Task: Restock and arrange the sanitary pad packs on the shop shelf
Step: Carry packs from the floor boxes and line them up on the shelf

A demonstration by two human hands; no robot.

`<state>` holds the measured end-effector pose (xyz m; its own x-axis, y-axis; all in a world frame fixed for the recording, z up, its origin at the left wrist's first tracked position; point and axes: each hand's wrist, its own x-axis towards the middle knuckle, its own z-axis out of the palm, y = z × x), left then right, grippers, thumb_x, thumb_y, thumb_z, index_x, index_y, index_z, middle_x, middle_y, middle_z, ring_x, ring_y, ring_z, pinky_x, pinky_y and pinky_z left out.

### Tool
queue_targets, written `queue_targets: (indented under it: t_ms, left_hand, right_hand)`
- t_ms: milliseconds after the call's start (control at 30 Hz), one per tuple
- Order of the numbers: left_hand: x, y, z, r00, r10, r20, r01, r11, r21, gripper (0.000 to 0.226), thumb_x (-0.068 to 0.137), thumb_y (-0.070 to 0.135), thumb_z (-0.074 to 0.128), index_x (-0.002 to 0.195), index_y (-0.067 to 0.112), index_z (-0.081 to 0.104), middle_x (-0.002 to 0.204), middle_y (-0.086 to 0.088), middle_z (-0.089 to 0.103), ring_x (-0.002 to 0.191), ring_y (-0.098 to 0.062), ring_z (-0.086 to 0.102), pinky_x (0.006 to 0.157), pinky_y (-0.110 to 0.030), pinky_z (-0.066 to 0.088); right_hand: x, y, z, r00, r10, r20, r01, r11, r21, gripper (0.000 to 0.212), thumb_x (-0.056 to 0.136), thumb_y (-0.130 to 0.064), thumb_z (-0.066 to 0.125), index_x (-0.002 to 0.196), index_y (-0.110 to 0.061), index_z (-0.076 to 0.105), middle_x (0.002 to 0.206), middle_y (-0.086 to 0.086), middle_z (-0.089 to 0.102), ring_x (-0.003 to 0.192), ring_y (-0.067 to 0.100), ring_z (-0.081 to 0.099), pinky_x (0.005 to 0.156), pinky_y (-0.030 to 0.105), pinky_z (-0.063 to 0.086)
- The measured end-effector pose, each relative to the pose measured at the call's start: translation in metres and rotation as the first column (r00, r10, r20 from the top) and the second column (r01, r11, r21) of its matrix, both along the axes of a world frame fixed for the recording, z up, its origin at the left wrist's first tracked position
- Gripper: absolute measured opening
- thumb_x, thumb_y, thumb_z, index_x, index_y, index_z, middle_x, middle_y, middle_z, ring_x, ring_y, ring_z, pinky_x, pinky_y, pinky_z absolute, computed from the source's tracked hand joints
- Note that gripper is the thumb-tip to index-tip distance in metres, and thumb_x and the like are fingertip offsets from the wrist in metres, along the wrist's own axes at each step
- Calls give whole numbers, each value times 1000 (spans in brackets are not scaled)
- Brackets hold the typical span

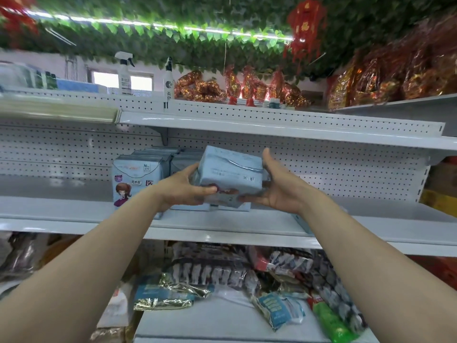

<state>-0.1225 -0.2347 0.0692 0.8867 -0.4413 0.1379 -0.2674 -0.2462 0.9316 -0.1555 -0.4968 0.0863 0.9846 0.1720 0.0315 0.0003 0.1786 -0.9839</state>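
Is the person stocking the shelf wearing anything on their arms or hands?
No. The left hand and right hand are gloveless, no rings showing. The left forearm and right forearm are bare: no sleeves, watch or bracelet in view.

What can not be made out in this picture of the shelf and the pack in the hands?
All in the head view:
1. The held pack: its small print is too blurred to read.
2. The shelf packs: the held pack and the left hand hide part of the row, so no count.
3. The right hand hides the pack's right end.
4. The lower-shelf goods: blurred, labels unreadable.
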Motion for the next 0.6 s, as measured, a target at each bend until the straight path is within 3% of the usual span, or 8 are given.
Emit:
queue_targets:
  t_ms: [67,133,167,267,333,400,467,600]
  left_hand:
    - [1,8,-3,996,-88,-8,88,995,39,120,52,51,94,151,44,25,139,1,54,118,-16,63,100,-33,53]
    - [-1,13,-4,987,-146,-66,142,988,-58,122,49,57,92,149,46,23,143,3,52,122,-18,61,100,-31,51]
    - [0,15,-5,983,-155,-99,138,978,-156,116,54,59,90,149,46,24,144,3,51,123,-22,60,100,-33,51]
    - [-1,16,-5,994,-63,-89,32,947,-320,66,87,54,62,145,32,40,139,-6,58,119,-28,64,101,-43,52]
    - [1,14,-7,997,48,-62,-68,921,-385,56,89,58,58,133,25,51,126,-6,67,113,-29,66,98,-45,53]
    - [-1,12,-7,990,139,-37,-141,893,-427,55,81,59,64,119,20,55,124,1,69,112,-31,66,98,-52,50]
    - [-3,12,-7,977,210,-23,-197,868,-456,46,76,50,74,105,22,53,129,-3,66,107,-31,69,92,-55,52]
    - [-3,14,-10,969,247,-13,-218,823,-524,40,76,27,84,95,22,49,127,-17,65,101,-30,69,97,-60,51]
  right_hand:
    - [4,6,-3,1000,3,-27,-3,1000,12,72,87,-70,53,136,-18,59,130,19,66,112,41,68,97,60,53]
    - [6,12,-5,997,-37,-68,37,999,-3,66,90,-67,55,132,-16,60,123,18,70,108,40,70,94,60,54]
    - [5,16,-5,994,-62,-85,63,998,11,58,92,-61,57,127,-15,62,119,18,72,107,39,70,93,60,55]
    - [4,28,-7,994,-82,-67,86,995,49,28,95,-37,66,111,-15,67,111,14,74,99,32,72,81,52,60]
    - [8,32,-12,998,-57,-26,59,997,47,19,89,-21,74,105,-16,65,111,10,73,96,28,71,77,47,61]
    - [13,34,-15,999,-52,8,51,996,71,55,75,-11,83,123,-17,58,118,9,72,102,28,71,83,46,59]
    - [13,38,-17,998,-43,40,41,998,57,87,68,-6,84,142,-23,43,119,8,73,105,27,71,90,46,57]
    - [14,45,-19,997,7,73,-6,1000,-16,100,72,-2,81,156,-22,30,118,4,74,111,26,69,108,49,47]
